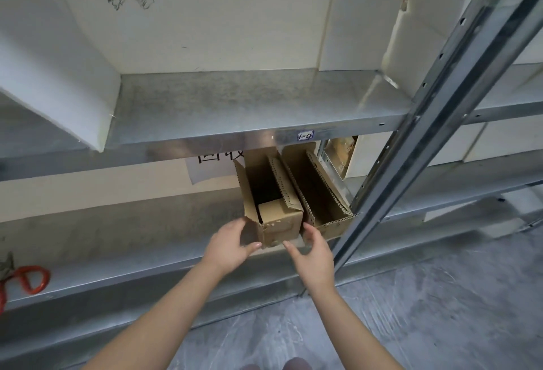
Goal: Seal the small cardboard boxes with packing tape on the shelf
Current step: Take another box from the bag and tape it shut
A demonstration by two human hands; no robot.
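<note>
Nothing is sealed: left box (pixel 282 227) and right box (pixel 332 227) are sitting open at the front edge of the shelf (pixel 132 255). My left hand (pixel 230 247) is pinching the left box's flap; my right hand (pixel 313 255) is hovering open beside it.

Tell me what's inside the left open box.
Inside the left box, one end flap is folded in at the near end. Beyond it the interior is dark, so any contents cannot be seen.

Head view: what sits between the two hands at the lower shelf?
The near end of the left cardboard box, top flaps open. The left hand holds its side flap; the right hand is open at its other side. Head view only.
</note>
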